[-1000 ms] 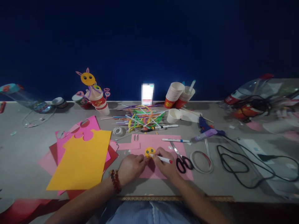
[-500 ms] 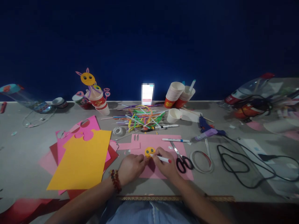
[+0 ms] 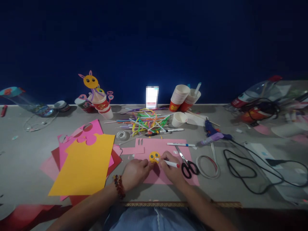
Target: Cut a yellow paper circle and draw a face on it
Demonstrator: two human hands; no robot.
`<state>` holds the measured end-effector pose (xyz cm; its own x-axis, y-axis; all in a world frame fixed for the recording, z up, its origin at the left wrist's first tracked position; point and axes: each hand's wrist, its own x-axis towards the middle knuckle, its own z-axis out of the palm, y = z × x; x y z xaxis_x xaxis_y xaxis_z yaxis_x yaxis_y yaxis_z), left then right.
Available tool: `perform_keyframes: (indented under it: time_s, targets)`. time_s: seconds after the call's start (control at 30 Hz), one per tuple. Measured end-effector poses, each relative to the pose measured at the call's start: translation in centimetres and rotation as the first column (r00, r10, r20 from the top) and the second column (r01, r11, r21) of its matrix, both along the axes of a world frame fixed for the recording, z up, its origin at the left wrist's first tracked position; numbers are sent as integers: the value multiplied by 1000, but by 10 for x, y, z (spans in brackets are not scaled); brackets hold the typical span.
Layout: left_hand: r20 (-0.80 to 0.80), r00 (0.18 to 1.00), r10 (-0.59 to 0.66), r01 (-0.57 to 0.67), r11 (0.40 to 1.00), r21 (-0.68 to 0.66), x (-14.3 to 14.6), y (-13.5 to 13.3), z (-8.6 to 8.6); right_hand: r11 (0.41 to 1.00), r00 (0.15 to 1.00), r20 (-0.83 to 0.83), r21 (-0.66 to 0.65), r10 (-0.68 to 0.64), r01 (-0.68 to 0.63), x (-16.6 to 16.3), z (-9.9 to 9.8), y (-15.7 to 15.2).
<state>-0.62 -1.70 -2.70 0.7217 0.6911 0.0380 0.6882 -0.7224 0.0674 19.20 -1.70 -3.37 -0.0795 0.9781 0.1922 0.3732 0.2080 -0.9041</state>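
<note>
A small round yellow paper face (image 3: 154,156) with two dark eyes lies on a pink sheet of paper (image 3: 178,179). My left hand (image 3: 137,172) presses its fingertips on the lower left edge of the face, fingers drawn together. Pinched in my right hand (image 3: 171,166) is a white marker pen (image 3: 171,163) with a red end, its tip at the lower part of the face. Black-handled scissors (image 3: 186,165) lie just right of that hand, partly on the pink sheet. A blue-banded marker (image 3: 181,145) rests across the sheet's top.
Yellow paper (image 3: 86,166) tops a stack of coloured sheets at left. Pipe cleaners (image 3: 146,122) are piled behind the pink sheet. Paper cups (image 3: 179,96) stand at the back. Right of the scissors are a tape roll (image 3: 208,166), a glue gun (image 3: 214,131) and a looped black cable (image 3: 240,176).
The marker's red end has shifted slightly right and up, and the pen lies a little flatter in my right hand. My left hand has stayed on the yellow face.
</note>
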Motion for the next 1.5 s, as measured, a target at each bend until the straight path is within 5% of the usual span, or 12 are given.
perform_keyframes:
  time_s: [0.3,0.4,0.53,0.63,0.73,0.87,1.03,1.37,1.5]
  targets:
    - [84,996,25,-19,997,-70,-2,1,0,982,954,-231,-58,-189,181,2,-1,0]
    - [234,965,120,-78,980,-182,-6,2,0,975,939,-266,-63,-220,211,4,7,0]
    - [533,713,456,-152,842,-517,-12,1,8,974,935,-273,-71,-226,215,12,24,-9]
    - [584,451,675,-16,660,-751,-11,-3,20,987,950,-272,-98,-152,130,14,36,-24]
    - [563,278,778,152,543,-826,-5,-10,30,984,932,-357,-179,-57,-9,9,42,-40]
    - [542,173,822,228,502,-834,8,-17,34,943,858,-513,-292,-13,-161,0,42,-53]
    - [581,134,802,301,526,-795,24,-20,33,939,822,-569,-289,-11,-188,-5,36,-56]
    - [602,261,755,257,547,-797,25,-26,40,947,796,-602,-285,-58,-147,-6,35,-56]
    - [512,106,852,359,447,-819,29,-24,37,946,796,-598,-303,-92,-118,-6,33,-57]
